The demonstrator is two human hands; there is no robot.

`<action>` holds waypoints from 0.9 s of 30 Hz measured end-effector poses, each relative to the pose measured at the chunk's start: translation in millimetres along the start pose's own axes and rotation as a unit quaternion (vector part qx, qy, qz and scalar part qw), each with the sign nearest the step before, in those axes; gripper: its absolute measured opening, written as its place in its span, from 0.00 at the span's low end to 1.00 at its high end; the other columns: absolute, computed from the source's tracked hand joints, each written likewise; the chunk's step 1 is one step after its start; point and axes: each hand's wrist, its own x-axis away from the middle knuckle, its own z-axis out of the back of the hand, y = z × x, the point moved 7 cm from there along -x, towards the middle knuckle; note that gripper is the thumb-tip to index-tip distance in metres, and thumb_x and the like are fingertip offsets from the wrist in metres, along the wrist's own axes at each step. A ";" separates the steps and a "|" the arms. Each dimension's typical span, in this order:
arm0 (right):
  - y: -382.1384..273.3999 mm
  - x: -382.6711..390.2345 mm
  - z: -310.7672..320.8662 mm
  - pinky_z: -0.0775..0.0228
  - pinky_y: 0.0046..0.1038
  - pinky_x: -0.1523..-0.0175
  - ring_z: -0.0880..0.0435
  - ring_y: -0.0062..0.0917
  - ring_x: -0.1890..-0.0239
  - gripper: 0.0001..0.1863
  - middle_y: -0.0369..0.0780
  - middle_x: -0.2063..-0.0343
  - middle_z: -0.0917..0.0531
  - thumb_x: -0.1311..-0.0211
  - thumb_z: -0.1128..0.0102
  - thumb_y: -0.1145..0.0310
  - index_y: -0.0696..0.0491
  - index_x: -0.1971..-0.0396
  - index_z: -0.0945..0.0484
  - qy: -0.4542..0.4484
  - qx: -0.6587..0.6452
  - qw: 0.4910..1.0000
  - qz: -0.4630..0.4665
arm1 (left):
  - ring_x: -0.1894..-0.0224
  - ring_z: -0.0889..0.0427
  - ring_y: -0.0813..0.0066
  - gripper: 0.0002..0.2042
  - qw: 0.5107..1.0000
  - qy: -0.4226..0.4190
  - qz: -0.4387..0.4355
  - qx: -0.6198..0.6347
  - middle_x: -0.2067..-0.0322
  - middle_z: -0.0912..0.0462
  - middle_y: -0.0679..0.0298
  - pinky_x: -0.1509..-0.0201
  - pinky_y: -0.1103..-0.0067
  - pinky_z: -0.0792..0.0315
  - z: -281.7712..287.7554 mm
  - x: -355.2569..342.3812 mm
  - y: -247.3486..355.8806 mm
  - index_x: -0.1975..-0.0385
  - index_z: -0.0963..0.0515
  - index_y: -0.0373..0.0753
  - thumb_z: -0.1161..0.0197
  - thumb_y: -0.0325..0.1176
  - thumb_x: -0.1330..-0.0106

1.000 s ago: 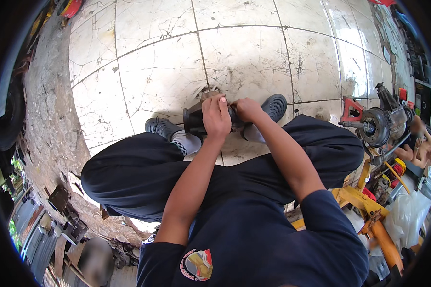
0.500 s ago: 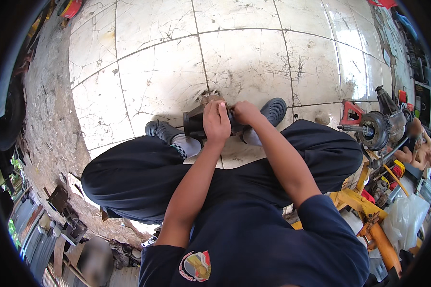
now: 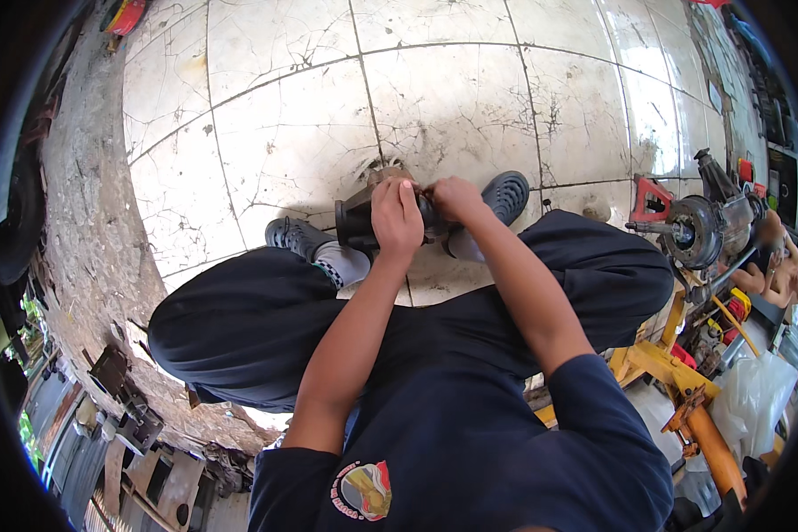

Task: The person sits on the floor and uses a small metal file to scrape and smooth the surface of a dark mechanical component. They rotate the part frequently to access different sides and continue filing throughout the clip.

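Observation:
On the tiled floor between my shoes stands a dark metal machine part (image 3: pixel 355 223), roughly cylindrical, with a round flange at its left end. A rusty brown section shows at its far side. My left hand (image 3: pixel 396 215) lies over the top of it, fingers held together and wrapped on the metal. At the part's right side my right hand (image 3: pixel 457 199) is closed, knuckles up, touching it near the left fingertips. Whatever sits inside the right fingers is hidden. My left shoe (image 3: pixel 298 238) and right shoe (image 3: pixel 506 197) flank the part.
A wheel-hub and axle assembly (image 3: pixel 696 232) stands at the right beside a red stand (image 3: pixel 652 199). Nearer are a yellow-orange jack frame (image 3: pixel 665 372) and a clear plastic bag (image 3: pixel 758 395). Another person (image 3: pixel 776 257) is partly visible far right. Scrap metal (image 3: pixel 120 377) lies left.
The view has shifted slightly. Both hands keep nearly the same places on the metal part, with the right hand's knuckles turned a little.

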 end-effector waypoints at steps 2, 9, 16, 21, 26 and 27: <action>-4.5 -3.8 -0.9 0.18 0.46 0.50 0.11 0.45 0.53 0.13 0.49 0.59 0.10 0.36 0.42 0.65 0.46 0.56 0.10 0.010 0.034 0.999 0.002 | 0.55 0.21 0.45 0.16 0.999 -0.027 0.004 -0.020 0.64 0.18 0.49 0.45 0.58 0.29 -0.3 2.5 -3.5 0.67 0.19 0.33 0.51 0.34 0.21; -2.2 14.9 5.0 0.17 0.45 0.50 0.11 0.46 0.53 0.13 0.49 0.58 0.10 0.37 0.41 0.66 0.49 0.58 0.10 0.017 -0.023 0.999 -0.027 | 0.54 0.21 0.45 0.17 1.000 -0.002 0.015 -0.022 0.64 0.18 0.49 0.45 0.58 0.29 -0.6 1.8 -6.6 0.68 0.18 0.33 0.52 0.35 0.21; 0.0 27.0 1.7 0.17 0.45 0.49 0.11 0.47 0.53 0.14 0.48 0.57 0.10 0.35 0.42 0.64 0.48 0.55 0.11 0.011 -0.024 0.999 -0.028 | 0.55 0.21 0.45 0.17 1.000 -0.004 0.020 -0.024 0.64 0.18 0.49 0.46 0.59 0.29 2.8 0.3 -10.7 0.68 0.18 0.33 0.51 0.35 0.21; 3.1 -5.0 -3.0 0.17 0.44 0.49 0.10 0.46 0.53 0.14 0.49 0.57 0.10 0.36 0.40 0.64 0.53 0.57 0.11 -0.018 0.032 0.999 -0.004 | 0.56 0.21 0.45 0.17 0.999 -0.009 0.005 -0.030 0.64 0.18 0.49 0.46 0.59 0.29 -4.9 -0.1 -7.6 0.68 0.19 0.33 0.52 0.35 0.21; -24.5 30.2 27.1 0.16 0.42 0.51 0.10 0.45 0.56 0.12 0.48 0.59 0.10 0.38 0.40 0.65 0.53 0.62 0.10 -0.033 0.081 0.995 0.039 | 0.56 0.21 0.45 0.17 0.999 -0.005 0.027 -0.022 0.64 0.18 0.49 0.46 0.57 0.30 3.2 2.9 -11.4 0.68 0.18 0.34 0.52 0.35 0.21; -15.3 24.9 19.0 0.16 0.42 0.51 0.10 0.44 0.56 0.12 0.48 0.60 0.10 0.38 0.40 0.66 0.53 0.63 0.10 -0.014 0.065 0.997 0.036 | 0.56 0.21 0.45 0.17 1.000 -0.008 0.017 -0.023 0.65 0.18 0.49 0.46 0.57 0.30 0.5 2.5 -7.4 0.68 0.18 0.34 0.52 0.35 0.21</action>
